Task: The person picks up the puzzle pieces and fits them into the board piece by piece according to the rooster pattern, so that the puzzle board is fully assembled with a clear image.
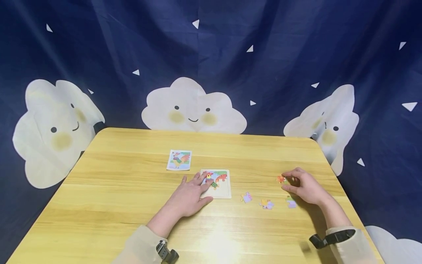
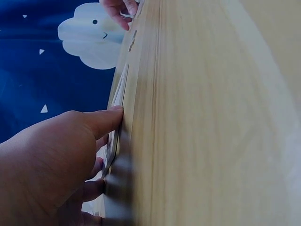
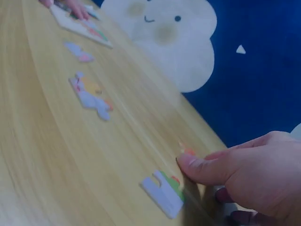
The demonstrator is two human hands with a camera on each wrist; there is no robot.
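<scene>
My left hand lies with spread fingers over the left side of a square puzzle board, its thumb along the near edge. The partly filled board shows a rooster picture, with a bare pale area at lower right. Over at the right, my right hand has thumb and index finger at opposite edges of an orange-red puzzle piece, pinching it at the tabletop. In the right wrist view the thumb hides much of that piece. Just nearer lies a green and lilac puzzle piece.
Between the board and my right hand lie a lilac and pink puzzle piece and a yellow and lilac one. A rooster picture card lies behind and left of the board. A dark blue cloud-print curtain hangs behind the wooden table.
</scene>
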